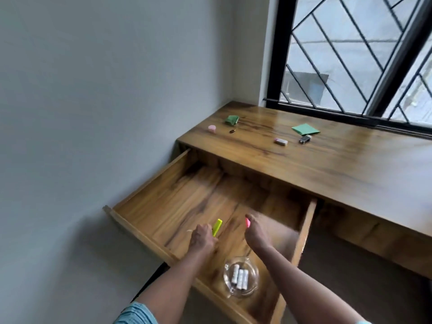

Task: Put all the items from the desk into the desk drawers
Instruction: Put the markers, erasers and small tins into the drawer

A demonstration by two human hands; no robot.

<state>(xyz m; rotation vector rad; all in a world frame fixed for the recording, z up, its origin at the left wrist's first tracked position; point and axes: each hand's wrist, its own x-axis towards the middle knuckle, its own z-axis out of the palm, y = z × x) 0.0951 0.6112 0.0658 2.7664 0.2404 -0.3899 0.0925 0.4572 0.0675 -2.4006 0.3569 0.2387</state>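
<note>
While both hands hover low over the open drawer (187, 195), I work outward from my side. Nearest me, in the drawer's near right corner, sits a glass ashtray (256, 274) with three small white spools (239, 275) lying in it. It looks hard, breakable and heavy for its size, but it is already stowed.

Just beyond it, my left hand (202, 239) is curled round the lower end of a neon yellow marker (217, 226), whose upper end points away from me. My right hand (257, 235), a little apart to the right, pinches a pink marker (247, 222) at the fingertips, and only its tip shows. I judge both markers to be light, stiff, smooth plastic that could roll. I would lay them flat on the drawer floor, away from the glass.

Farther off, six things wait on the desk (327, 164). A pink-and-white eraser (281, 141) should be light and grippy, so I would take it by its long sides. The small black object (305, 139) beside it I cannot identify. The flat green paper (305, 129) behind them is limp and best lifted by a corner. At the far left are a small pink jar (212, 128), to be pinched round its sides, a tiny dark piece (232, 131) that needs a fingertip pinch, and a folded green paper shape (232, 119) that would crush easily.
</note>
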